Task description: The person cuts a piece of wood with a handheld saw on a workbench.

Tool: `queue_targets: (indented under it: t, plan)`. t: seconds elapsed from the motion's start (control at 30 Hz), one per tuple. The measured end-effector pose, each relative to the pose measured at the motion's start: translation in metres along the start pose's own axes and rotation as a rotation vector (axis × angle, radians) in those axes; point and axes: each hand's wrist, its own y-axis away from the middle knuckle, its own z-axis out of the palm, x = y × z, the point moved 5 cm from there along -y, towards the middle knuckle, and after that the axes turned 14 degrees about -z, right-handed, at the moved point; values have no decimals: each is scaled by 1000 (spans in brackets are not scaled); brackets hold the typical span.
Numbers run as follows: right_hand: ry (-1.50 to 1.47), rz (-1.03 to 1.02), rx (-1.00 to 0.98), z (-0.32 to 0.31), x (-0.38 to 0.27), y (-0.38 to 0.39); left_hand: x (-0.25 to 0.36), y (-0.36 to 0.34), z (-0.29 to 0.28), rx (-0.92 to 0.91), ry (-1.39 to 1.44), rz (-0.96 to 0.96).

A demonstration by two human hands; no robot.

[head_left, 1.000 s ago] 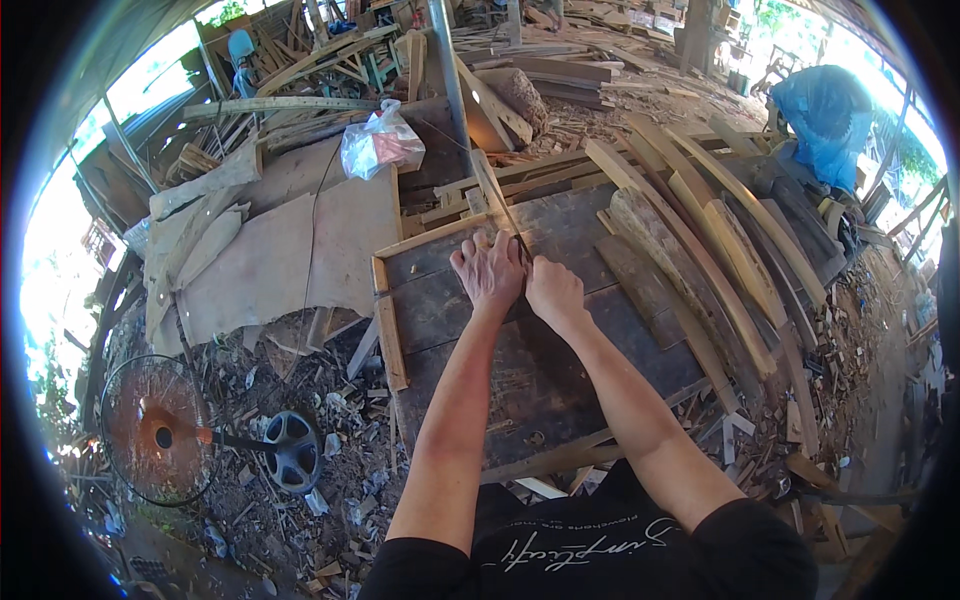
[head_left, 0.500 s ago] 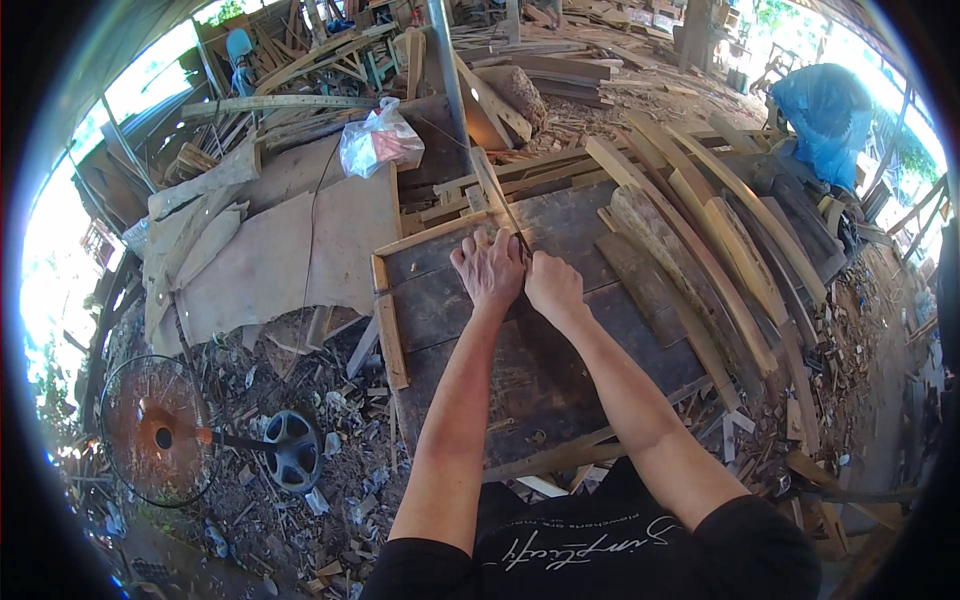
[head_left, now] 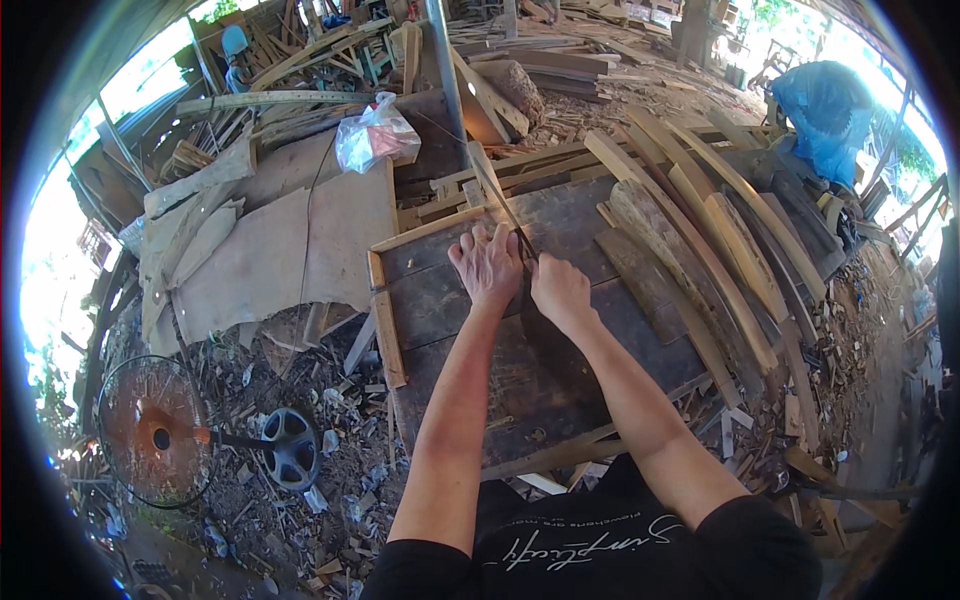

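My right hand (head_left: pixel 562 292) is closed around the near end of a long, thin, dark tool (head_left: pixel 524 240). It points away and to the left, its far part running by a pale wooden strip (head_left: pixel 487 175); whether it is a saw or a file I cannot tell. Close beside it on the left, my left hand (head_left: pixel 487 266) presses down with bent fingers near the far edge of a dark wooden worktable (head_left: pixel 440 330). What lies under those fingers is hidden. Both forearms reach over the tabletop.
Long wooden boards (head_left: pixel 700 240) lie at the table's right. A brown sheet (head_left: pixel 270 260) with a clear plastic bag (head_left: pixel 378 135) spreads to the left. A fan (head_left: pixel 160 435) lies over scraps at lower left. Beyond the table stands a metal post (head_left: pixel 447 70); blue plastic (head_left: pixel 822 115) covers something at far right.
My right hand has shifted slightly to the right and nearer with the tool. My left hand stays in nearly the same place. The view has moved a little.
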Motion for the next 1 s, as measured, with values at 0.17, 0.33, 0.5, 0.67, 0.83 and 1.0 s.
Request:
queue_targets:
  t: [0.17,0.33,0.5,0.67,0.83,1.0]
  plan:
    - [-39,8,14,11,2,-12,4,1,-1,-34,-20,-12]
    - [42,-20,-25,-8,-12,41,-1,1,-1,18,-4,7]
    - [27,-8,-36,-15,-14,45,-5,1,0,17,-2,3]
    - [6,11,-8,-1,1,-1,5,1,1,-38,-2,-14]
    - [-11,-7,-17,3,-8,2,-2,1,-1,-6,-13,17]
    - [25,-18,-46,-16,-18,46,-1,0,0,-19,-5,2]
